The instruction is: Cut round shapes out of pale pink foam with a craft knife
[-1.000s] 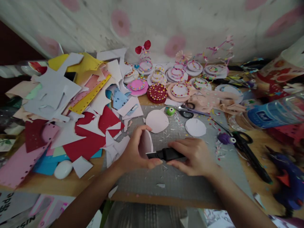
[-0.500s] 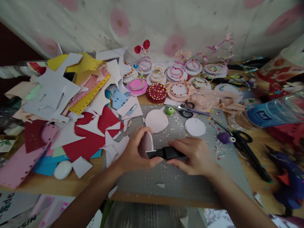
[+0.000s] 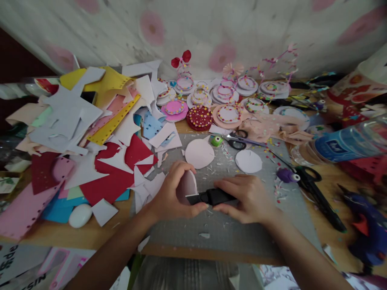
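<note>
A pale pinkish-white disc of card or foam stands edge-up and curved in my left hand. The thumb and fingers are closed round it. My right hand grips a black utility knife that points left. The knife's tip touches the lower right edge of the disc, close to my left thumb. Beyond the hands, a pale pink disc and a white disc lie flat on the grey cutting mat.
Paper and foam scraps pile up on the left. Decorated discs with beaded spirals line the back. Black-handled scissors and a green craft punch lie mid-mat. A plastic bottle and a blue glue gun are right.
The disc's upper edge has bent slightly to the right against the knife's tip. Both hands stay in almost the same place.
</note>
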`<state>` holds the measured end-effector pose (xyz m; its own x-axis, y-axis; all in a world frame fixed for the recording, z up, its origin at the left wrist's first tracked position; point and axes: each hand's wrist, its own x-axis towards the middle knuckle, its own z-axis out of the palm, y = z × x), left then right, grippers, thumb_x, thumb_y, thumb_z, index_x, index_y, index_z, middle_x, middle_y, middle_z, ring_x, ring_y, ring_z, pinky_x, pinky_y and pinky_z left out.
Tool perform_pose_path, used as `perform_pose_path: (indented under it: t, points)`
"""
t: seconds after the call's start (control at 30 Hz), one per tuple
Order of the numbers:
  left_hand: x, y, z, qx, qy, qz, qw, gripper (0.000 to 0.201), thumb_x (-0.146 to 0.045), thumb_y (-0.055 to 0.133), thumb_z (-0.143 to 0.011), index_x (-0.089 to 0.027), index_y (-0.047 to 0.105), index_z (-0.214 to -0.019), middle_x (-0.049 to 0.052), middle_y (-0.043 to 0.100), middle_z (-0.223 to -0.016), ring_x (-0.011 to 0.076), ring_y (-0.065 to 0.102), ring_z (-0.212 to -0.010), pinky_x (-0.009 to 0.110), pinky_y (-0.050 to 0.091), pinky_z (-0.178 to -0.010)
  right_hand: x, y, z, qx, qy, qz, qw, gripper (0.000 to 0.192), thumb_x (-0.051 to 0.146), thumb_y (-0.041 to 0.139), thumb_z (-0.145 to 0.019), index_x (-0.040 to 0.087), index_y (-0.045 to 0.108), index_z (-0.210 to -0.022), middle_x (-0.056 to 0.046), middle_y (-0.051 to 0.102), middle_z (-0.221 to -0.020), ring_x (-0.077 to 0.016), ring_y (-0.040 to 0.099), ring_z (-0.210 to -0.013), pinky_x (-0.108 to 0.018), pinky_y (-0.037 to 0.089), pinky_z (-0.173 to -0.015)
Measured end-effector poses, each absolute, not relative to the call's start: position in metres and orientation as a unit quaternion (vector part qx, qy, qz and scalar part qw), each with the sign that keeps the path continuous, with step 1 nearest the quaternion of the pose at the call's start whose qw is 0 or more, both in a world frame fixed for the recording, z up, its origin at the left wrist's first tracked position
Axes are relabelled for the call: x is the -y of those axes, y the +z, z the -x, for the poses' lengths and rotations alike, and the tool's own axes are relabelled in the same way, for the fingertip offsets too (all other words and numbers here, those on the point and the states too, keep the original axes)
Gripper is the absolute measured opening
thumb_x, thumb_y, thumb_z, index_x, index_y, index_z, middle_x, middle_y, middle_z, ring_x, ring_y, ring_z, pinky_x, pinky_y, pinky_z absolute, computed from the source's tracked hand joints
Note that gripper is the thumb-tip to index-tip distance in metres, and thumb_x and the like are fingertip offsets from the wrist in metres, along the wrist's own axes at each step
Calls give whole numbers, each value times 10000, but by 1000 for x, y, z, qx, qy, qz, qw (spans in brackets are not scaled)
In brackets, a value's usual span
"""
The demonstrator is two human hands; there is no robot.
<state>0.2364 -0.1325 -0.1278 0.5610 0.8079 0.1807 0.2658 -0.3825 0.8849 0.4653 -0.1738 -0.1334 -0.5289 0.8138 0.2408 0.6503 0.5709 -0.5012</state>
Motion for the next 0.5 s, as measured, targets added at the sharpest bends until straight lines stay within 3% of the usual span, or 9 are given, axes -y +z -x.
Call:
perform_pose_path:
  t: [0.13,0.5]
  points:
    - [132,-125,-237,-350,310,-775,426,363,-336,712,-707,-216,473,-952,20,478,-904,206,470,-860,330,375,-733,174,-134,-465,852,161,440,234,490,594,457,-922,145,651,-897,-32,646,-664,-156,570,-559,-298,289,-540]
    - [134,-124,-238,-358,306,-766,438,295,-281,703,-719,-222,475,-897,3,466,-834,175,457,-755,304,351,-639,177,-135,-464,845,138,456,243,477,595,482,-912,153,659,-892,-34,655,-663,-149,573,-550,-284,308,-548]
